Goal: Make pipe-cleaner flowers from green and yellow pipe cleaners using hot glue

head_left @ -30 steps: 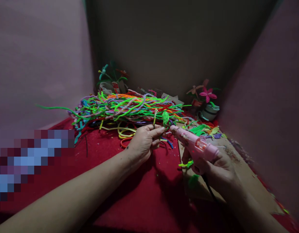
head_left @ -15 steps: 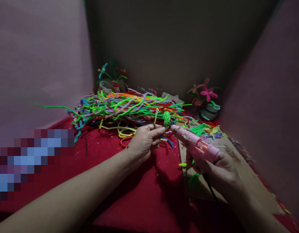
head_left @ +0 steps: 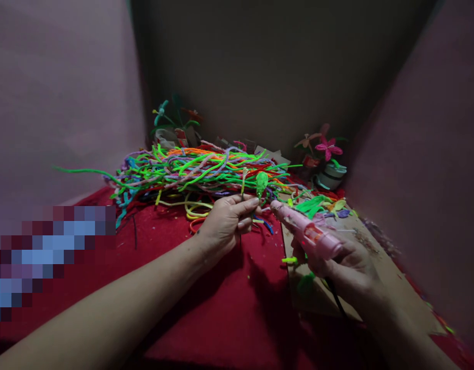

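Note:
Between thumb and fingers, my left hand (head_left: 231, 221) pinches a green fuzzy pipe-cleaner leaf (head_left: 262, 182), which stands up above the fingertips. A thin stem with a pale yellowish tip (head_left: 244, 181) also rises from the same hand. My right hand (head_left: 344, 270) is wrapped round a pink hot glue gun (head_left: 308, 228) with brown smears on its barrel. The gun's nozzle points up and left, a short gap from the leaf and the left fingertips. A black cord hangs below the right hand.
A big heap of coloured pipe cleaners (head_left: 198, 167) lies behind my hands on the red cloth (head_left: 175, 288). A cardboard sheet (head_left: 391, 288) with green pieces is at right. Pipe-cleaner flowers stand at the back, one pink flower (head_left: 329, 148) by a pale pot (head_left: 331, 176).
The green leaf has turned upright and shows more of its face. The glue gun's nozzle has drawn slightly away from the leaf. Both hands keep their hold.

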The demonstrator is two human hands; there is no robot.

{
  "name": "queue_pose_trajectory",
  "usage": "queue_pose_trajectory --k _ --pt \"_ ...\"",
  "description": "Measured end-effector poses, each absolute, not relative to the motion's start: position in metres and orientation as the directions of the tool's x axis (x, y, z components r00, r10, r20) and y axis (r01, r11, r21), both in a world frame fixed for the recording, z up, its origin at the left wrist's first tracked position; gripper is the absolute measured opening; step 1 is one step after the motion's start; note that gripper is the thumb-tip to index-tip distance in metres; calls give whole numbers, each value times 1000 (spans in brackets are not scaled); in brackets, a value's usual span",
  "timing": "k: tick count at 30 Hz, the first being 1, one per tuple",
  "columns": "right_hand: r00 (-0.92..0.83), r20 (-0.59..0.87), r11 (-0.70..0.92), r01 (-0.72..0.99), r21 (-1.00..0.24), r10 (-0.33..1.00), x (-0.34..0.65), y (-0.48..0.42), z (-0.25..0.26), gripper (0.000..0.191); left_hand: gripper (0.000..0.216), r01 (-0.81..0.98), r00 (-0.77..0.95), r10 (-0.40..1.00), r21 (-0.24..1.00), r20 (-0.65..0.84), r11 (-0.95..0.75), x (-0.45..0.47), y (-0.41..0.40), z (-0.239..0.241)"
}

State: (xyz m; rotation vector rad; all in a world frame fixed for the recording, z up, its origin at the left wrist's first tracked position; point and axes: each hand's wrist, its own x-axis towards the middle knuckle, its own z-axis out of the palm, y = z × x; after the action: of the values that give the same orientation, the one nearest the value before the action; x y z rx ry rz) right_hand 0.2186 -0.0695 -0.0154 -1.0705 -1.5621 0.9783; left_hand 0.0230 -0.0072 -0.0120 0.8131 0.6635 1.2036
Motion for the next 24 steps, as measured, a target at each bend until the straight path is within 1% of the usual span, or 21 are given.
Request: queue_pose_trajectory --k 2,4,6,9,10,12,14,16,20,22,24 --pt "-123 351 372 328 -868 928 225 -73 -13 20 16 -547 251 968 825 0 141 22 -6 -12" --pt "-94 416 402 514 -758 904 237 -78 -14 24 16 -545 256 967 827 5 140 21 -6 -12" --pt "-38 453 359 670 -650 891 259 -86 -20 30 16 -536 252 968 832 -5 144 22 -6 -12" --pt "85 469 211 812 -544 879 300 -103 -34 33 16 -521 263 965 839 -14 154 24 -7 -10" --pt "130 470 156 838 -522 873 314 -108 -38 32 16 -518 271 963 840 -15 159 25 -8 -10" --pt "151 447 64 900 -431 882 336 -117 -44 32 16 -509 289 957 844 -19 170 27 -9 -10" --pt "136 439 24 941 -339 888 352 -120 -49 33 15 -492 311 950 851 -24 183 29 -10 -11" --pt "112 413 8 960 -278 904 360 -120 -53 35 15 -478 335 942 857 -25 193 30 -12 -13" --pt "109 376 -24 975 -222 920 368 -114 -58 36 16 -484 356 934 849 -29 211 32 -15 -15" --pt "123 411 -38 977 -210 903 363 -113 -53 35 17 -487 367 930 845 -29 220 33 -18 -15" --pt "145 478 -17 965 -262 866 347 -112 -41 34 17 -479 395 918 848 -24 228 34 -20 -14"
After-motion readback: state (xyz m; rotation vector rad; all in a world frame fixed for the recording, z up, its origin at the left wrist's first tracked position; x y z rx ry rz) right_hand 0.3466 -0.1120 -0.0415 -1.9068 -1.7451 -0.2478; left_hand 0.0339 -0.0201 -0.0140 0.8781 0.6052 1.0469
